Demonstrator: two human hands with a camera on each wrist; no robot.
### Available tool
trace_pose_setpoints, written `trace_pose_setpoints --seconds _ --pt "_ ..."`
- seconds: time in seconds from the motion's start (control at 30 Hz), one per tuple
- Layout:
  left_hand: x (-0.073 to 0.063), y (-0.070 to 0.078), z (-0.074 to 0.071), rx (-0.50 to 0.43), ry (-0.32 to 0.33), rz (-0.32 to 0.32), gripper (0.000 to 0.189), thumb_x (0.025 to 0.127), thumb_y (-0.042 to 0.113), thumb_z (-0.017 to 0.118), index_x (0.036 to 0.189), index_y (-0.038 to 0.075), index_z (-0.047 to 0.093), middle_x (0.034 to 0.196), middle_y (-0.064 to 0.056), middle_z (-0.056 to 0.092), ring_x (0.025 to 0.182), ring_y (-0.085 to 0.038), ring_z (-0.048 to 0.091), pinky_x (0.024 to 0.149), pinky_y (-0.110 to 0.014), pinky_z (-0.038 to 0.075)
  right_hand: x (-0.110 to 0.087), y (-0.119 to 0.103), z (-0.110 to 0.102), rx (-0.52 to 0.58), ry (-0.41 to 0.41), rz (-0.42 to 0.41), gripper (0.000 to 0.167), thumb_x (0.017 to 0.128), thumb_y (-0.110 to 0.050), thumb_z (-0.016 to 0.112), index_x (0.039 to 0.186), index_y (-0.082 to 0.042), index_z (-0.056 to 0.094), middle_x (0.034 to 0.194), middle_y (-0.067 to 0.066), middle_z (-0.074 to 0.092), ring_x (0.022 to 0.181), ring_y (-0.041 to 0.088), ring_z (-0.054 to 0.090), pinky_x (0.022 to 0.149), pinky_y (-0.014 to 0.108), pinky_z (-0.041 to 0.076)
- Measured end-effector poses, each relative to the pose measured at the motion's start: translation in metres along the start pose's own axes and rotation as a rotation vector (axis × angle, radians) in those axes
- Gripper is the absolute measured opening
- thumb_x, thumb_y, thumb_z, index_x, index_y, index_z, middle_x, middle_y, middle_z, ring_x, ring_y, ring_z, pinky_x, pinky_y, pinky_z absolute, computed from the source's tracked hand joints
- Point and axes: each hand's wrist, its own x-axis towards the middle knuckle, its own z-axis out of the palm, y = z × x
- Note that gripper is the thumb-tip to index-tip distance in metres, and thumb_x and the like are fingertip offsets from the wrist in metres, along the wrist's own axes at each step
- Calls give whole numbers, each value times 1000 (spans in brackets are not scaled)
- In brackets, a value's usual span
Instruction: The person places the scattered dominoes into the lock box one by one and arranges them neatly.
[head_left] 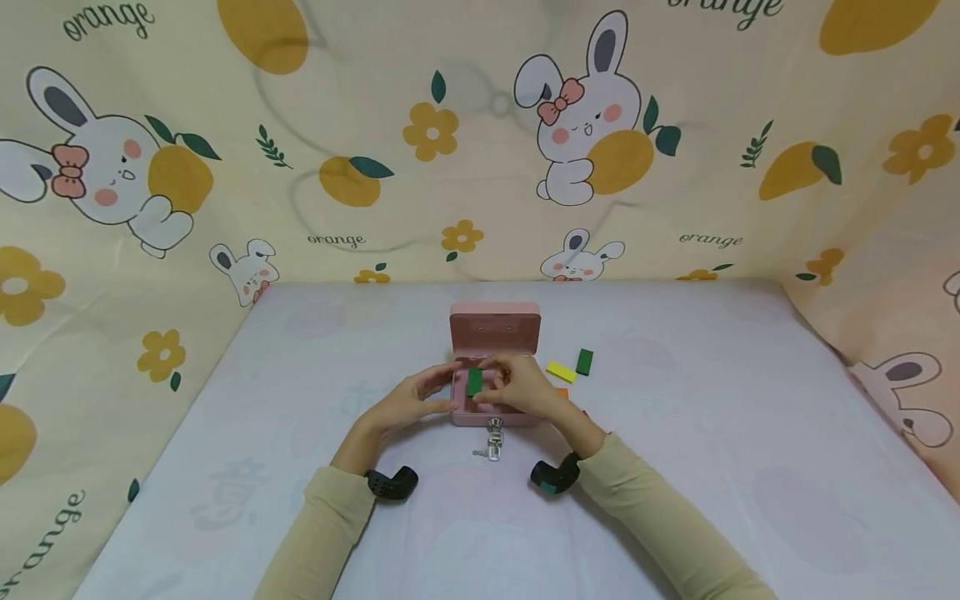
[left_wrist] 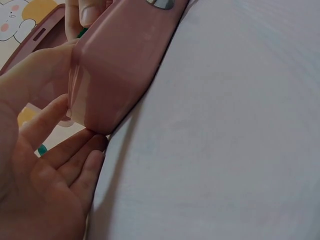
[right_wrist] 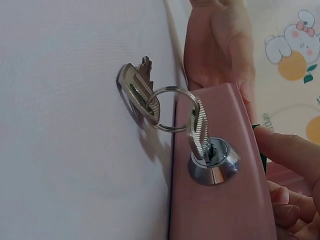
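A small pink lockbox (head_left: 495,419) stands with its lid (head_left: 495,329) raised. My right hand (head_left: 525,387) reaches over the box and pinches a green block (head_left: 475,382) between fingertip and thumb, inside the rim. In the right wrist view, only a sliver of green shows past the front wall. My left hand (head_left: 411,400) touches the box's left end, its fingers (left_wrist: 82,150) lying against the outer wall and the table. On the front is a round metal lock (right_wrist: 216,165) with a key in it; a second key (right_wrist: 137,92) hangs from the ring.
Right of the box lie a yellow block (head_left: 561,372) and another green block (head_left: 584,361). An orange block (head_left: 562,392) shows partly behind the right hand, with a bit of red near the wrist. A patterned cloth backdrop (head_left: 450,192) rises behind the white table (head_left: 675,433).
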Motion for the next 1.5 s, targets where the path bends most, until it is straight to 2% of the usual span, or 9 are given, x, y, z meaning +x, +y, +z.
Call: trace_pose_setpoints --seconds 0.53,0.9,1.17,1.5 --pt "-1 1 0 -6 0 6 69 91 16 66 151 12 31 161 -11 25 150 -36 23 122 -57 19 8 0 17 -86 -4 43 47 75 -20 82 113 3 66 57 -6 44 52 5 39 53 15 31" --pt "0 0 1 29 8 32 68 91 16 67 150 10 33 161 -14 25 149 -38 24 122 -56 21 13 1 23 -103 -35 132 47 76 -21 82 115 -2 65 63 -3 47 58 8 43 50 17 30" --pt "2 -2 0 14 3 62 69 90 14 67 150 7 33 160 -15 27 149 -37 23 123 -55 20 15 -3 27 -130 -33 164 46 75 -17 82 116 -2 65 65 -1 50 59 9 44 51 17 32" --pt "1 -2 0 24 5 54 69 90 15 67 150 8 32 160 -14 26 150 -36 22 123 -54 20 18 -3 30 -180 -34 186 44 76 -19 82 116 -5 67 78 7 62 67 12 50 55 18 37"
